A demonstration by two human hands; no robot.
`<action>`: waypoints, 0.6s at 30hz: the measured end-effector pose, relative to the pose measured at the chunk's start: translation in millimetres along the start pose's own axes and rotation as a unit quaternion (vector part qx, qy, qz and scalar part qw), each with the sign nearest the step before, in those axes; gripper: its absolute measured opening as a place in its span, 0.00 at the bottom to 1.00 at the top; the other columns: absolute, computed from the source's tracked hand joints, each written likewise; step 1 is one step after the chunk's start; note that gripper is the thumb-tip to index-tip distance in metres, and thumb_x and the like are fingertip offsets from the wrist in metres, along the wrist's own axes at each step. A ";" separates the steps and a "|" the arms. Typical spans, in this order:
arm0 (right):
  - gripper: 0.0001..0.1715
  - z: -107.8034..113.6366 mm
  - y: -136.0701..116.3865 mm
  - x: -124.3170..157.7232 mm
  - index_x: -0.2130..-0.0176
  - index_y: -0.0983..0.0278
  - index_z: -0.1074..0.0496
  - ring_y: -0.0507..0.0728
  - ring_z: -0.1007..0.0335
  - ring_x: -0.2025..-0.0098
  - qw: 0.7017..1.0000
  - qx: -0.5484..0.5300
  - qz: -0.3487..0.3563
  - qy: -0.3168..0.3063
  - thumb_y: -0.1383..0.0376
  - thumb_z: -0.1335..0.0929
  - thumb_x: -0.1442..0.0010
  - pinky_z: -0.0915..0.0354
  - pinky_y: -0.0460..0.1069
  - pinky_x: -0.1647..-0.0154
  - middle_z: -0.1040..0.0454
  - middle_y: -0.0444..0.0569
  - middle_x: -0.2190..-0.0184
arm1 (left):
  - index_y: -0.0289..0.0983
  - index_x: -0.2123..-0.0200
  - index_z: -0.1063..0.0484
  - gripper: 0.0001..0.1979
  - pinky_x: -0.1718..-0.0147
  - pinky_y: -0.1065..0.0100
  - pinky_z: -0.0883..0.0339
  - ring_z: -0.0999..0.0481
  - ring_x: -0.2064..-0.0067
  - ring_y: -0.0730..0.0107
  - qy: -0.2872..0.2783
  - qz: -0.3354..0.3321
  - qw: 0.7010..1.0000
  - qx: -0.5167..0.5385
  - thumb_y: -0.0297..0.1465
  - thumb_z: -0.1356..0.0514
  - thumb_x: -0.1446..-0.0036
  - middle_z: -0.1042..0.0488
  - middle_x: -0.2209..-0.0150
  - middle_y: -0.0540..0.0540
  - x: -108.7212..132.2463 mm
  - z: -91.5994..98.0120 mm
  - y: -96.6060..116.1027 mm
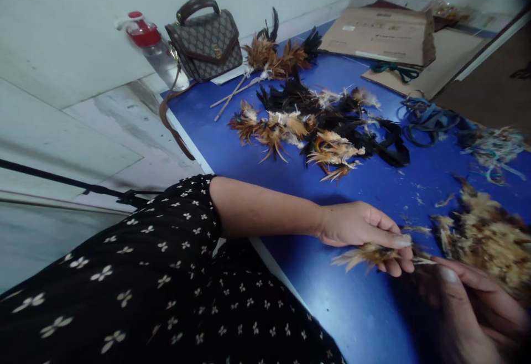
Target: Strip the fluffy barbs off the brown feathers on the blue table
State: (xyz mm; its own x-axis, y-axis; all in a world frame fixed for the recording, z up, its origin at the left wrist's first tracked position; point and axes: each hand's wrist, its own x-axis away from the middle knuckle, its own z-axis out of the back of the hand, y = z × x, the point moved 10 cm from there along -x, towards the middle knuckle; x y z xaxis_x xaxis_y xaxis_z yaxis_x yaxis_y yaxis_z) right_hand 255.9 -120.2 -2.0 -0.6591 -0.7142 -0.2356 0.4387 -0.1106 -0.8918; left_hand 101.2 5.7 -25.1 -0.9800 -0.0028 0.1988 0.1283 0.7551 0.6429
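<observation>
Left grip (365,223) — closed, thumb over fingers, on one small feather bundle (357,254), tan and brown, held above the blue counter (332,292); plumes fan back below the wrist, quills point toward the right grip. Right grip (473,303): blurred, fingertips at the quill ends; whether it pinches any cannot be told. Just beyond the right grip: one loose feather pile (489,234), buff and brown. Farther beyond it: thread tangle (495,148), pale and bluish. Beyond the left grip: feather clusters (290,123), brown and black, with a black ribbon (398,151) beside them. Farthest from both grips — patterned handbag (211,43), red-capped water bottle (160,60), cardboard (381,35).
</observation>
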 end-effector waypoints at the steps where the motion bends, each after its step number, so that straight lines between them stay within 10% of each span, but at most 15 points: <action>1: 0.27 2.4 0.2 0.4 0.54 0.57 0.13 0.64 0.20 0.67 1.000 -0.001 -0.003 0.006 0.42 0.17 0.43 0.26 0.57 0.73 0.15 0.55 0.60 | 0.32 0.63 0.19 0.10 0.63 0.69 0.21 0.16 0.66 0.72 0.016 -0.010 1.000 0.002 0.32 0.32 0.29 0.16 0.65 0.42 0.2 3.4 1.5; 11: 0.08 -46.3 -93.5 22.5 0.54 0.49 0.13 0.62 0.17 0.56 0.977 0.096 0.173 -0.080 0.52 0.22 0.32 0.25 0.60 0.47 0.15 0.45 0.56 | 0.35 0.65 0.24 0.17 0.68 0.69 0.23 0.20 0.71 0.73 0.083 0.018 0.994 -0.064 0.41 0.24 0.37 0.20 0.71 0.48 4.9 5.9 -11.7; 18: 0.16 -40.5 -87.1 19.3 0.58 0.54 0.15 0.62 0.19 0.60 0.983 0.129 0.129 -0.023 0.46 0.23 0.31 0.27 0.59 0.53 0.16 0.48 0.59 | 0.36 0.64 0.22 0.17 0.73 0.73 0.38 0.31 0.74 0.81 0.086 -0.018 0.989 -0.123 0.42 0.22 0.40 0.20 0.69 0.52 11.3 5.4 -3.9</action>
State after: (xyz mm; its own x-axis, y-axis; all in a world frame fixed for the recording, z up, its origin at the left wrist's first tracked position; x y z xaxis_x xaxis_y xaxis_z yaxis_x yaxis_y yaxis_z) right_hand 180.3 -96.3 55.5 -0.4801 -0.7716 -0.4173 0.7319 -0.0901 -0.6755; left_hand 88.9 6.2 -29.3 -0.9469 -0.1543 0.2821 0.1476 0.5708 0.8077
